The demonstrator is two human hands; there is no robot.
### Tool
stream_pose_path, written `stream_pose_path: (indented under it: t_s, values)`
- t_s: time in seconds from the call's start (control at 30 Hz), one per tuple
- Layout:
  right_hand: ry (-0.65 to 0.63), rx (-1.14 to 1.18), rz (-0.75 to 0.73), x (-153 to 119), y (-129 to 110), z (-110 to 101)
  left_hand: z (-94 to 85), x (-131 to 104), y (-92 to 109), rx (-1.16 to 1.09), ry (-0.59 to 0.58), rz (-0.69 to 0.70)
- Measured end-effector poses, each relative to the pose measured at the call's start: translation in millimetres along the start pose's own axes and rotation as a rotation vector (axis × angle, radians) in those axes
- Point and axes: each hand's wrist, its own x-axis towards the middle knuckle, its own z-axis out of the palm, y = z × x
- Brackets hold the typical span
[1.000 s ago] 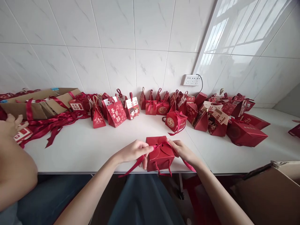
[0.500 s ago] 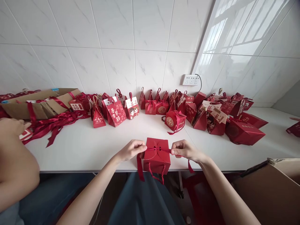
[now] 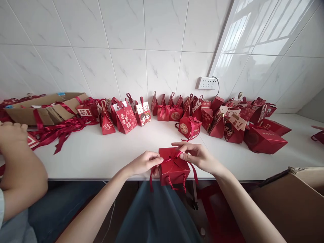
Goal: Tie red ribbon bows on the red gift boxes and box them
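Observation:
A red gift box [image 3: 175, 170] with a twisted rope handle [image 3: 170, 182] sits at the table's front edge, slightly turned. A red ribbon [image 3: 195, 172] crosses its top, with a knot at the middle of the lid. My left hand [image 3: 146, 163] pinches one side of the ribbon at the lid's left edge, and a tail hangs below it. On the right, my right hand [image 3: 198, 157] pinches the ribbon between thumb and finger near the knot, its other fingers partly stretched over the lid. The ribbon's other tail drops past the box's right side.
Several finished red boxes [image 3: 126, 119] line the wall, with more clustered at right [image 3: 265, 138]. A cardboard carton [image 3: 45, 116] and loose ribbons [image 3: 63, 130] lie at left, beside a co-worker's arm [image 3: 22, 162]. Another carton [image 3: 291, 199] stands at lower right.
My right hand has moved left and slightly up, from holding the ribbon taut to close by the knot. The box has turned and shifted a little right; the ribbon is looser.

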Motion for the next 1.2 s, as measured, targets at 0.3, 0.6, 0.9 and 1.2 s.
stream_pose_path:
  t_s: [0.3, 0.6, 0.9, 1.2]
  values:
    - [0.241, -0.121, 0.000, 13.0, 11.2, 29.4, -2.7, -19.7, 19.6, 0.435, 0.241, 0.016]
    - [0.364, -0.116, 0.044, 12.9, 17.5, 36.9, -3.2, -19.3, 41.3, 0.723, 0.294, 0.149]
    - [0.321, -0.026, 0.077, 16.3, 15.5, 39.2, -8.2, -3.8, 68.6, 0.857, 0.294, 0.097]
    - [0.321, -0.121, 0.024, 16.6, 15.1, 41.4, -11.6, -7.3, 85.1, 0.909, 0.197, 0.183]
